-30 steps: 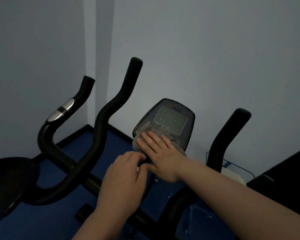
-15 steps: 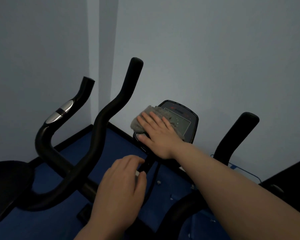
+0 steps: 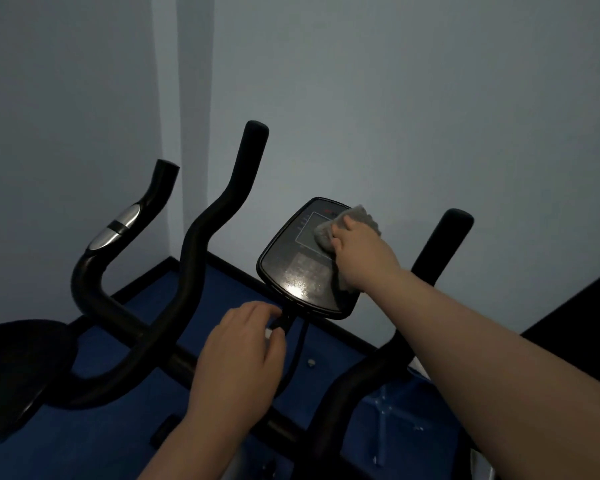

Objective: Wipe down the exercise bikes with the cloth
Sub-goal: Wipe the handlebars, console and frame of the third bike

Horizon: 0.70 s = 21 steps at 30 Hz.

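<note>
Head view shows your right hand (image 3: pixel 357 252) pressing the grey cloth (image 3: pixel 352 225) against the far right part of the bike's console (image 3: pixel 302 268), fingers laid over the cloth with its edges bunched out past them. Whether those fingers are flat or slightly curled round the fabric is hard to tell from this angle. Your left hand (image 3: pixel 243 344) is curled round the thin black stem (image 3: pixel 284 322) just below the console, steadying it.

That cloth is soft and light and will crumple or slide under your palm, so keep it spread and pinned with the whole hand, not the fingertips. The console looks like smooth plastic with a screen; it likely tilts on its mount, so your hold on the stem is the right place to brace. A smeary patch shows on the near half of the panel. The black handlebars (image 3: pixel 205 244) to the left and right look untouched so far.
</note>
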Available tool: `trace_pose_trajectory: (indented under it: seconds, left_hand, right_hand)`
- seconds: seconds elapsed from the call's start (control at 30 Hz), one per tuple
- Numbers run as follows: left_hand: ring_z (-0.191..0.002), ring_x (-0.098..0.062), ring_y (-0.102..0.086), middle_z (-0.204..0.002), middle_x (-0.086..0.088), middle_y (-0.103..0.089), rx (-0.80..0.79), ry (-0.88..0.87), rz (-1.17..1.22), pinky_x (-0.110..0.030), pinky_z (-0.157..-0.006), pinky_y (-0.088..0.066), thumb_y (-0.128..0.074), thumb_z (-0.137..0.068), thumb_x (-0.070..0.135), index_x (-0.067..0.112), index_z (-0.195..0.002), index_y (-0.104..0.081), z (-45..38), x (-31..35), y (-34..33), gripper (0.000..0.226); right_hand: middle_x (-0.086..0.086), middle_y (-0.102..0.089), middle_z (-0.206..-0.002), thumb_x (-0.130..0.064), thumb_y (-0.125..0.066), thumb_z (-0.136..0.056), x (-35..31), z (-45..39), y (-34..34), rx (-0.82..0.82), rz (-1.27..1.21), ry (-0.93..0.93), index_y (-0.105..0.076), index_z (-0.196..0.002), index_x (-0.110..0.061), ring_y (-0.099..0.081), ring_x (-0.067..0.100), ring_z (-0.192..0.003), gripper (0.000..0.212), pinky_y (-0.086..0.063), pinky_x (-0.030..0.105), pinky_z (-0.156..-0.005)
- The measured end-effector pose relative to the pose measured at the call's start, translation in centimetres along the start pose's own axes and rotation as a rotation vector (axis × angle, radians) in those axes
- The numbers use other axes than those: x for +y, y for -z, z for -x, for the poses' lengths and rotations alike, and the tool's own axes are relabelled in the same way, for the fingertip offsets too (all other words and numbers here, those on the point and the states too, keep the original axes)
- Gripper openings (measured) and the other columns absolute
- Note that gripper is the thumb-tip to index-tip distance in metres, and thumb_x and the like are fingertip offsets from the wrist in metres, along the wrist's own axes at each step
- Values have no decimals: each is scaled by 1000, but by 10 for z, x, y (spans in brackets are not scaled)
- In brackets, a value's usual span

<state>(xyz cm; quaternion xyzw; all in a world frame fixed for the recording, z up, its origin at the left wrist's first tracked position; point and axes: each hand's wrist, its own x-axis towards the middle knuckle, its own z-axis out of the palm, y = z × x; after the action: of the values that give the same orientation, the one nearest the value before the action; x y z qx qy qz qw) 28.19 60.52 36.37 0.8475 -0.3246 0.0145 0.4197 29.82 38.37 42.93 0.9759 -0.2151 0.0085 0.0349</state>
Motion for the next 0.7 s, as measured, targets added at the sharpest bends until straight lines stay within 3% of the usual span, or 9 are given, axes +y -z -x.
trace_pose_trajectory:
  seconds: [0.07,0.17,0.27,0.37,0.57,0.7]
  left_hand:
    - [-105,4,-40,-116,20,-54,-5,-3,-4,-16,-83,-30,-44,-92,32,30,-117,-54,0,0,0,27]
    - [-102,5,-40,-113,20,-54,-11,-8,9,-16,-82,-29,-44,-92,31,30,-115,-55,0,1,0,25]
    - [-101,5,-39,-112,22,-53,-12,-10,13,-16,-82,-29,-45,-93,32,31,-114,-54,0,1,1,23]
    - [-104,4,-42,-112,23,-52,-19,-15,2,-17,-84,-30,-44,-93,34,32,-115,-54,-1,2,1,24]
    - [-102,6,-41,-111,25,-49,-24,-22,1,-16,-81,-31,-41,-93,37,36,-113,-51,-1,0,0,23]
    - [-99,6,-40,-109,26,-50,-24,-30,3,-17,-81,-33,-42,-93,37,38,-109,-50,-3,0,-1,18]
  right_hand:
    - [9,-43,-137,-5,-59,-84,-1,9,4,27,-66,-90,-54,-126,-9,-40,28,-125,43,-40,32,-95]
    - [3,-49,-129,-7,-56,-85,-4,29,-4,87,-53,-78,-64,-114,-12,-42,27,-120,31,-36,25,-81]
    - [-1,-58,-119,-8,-59,-83,-5,45,-12,118,-122,-70,-74,-98,-18,-49,24,-113,23,-44,24,-82]
    - [-1,-66,-109,-11,-66,-78,-9,51,-13,76,-176,-82,-73,-94,-26,-58,22,-104,23,-52,34,-85]
    - [-4,-50,-116,-19,-66,-82,-21,42,-24,36,-186,148,-57,-101,-28,-46,24,-106,23,-45,36,-82]
    - [-2,-49,-114,-21,-66,-84,-30,28,-33,39,-252,217,-57,-102,-27,-44,22,-104,21,-40,33,-79]
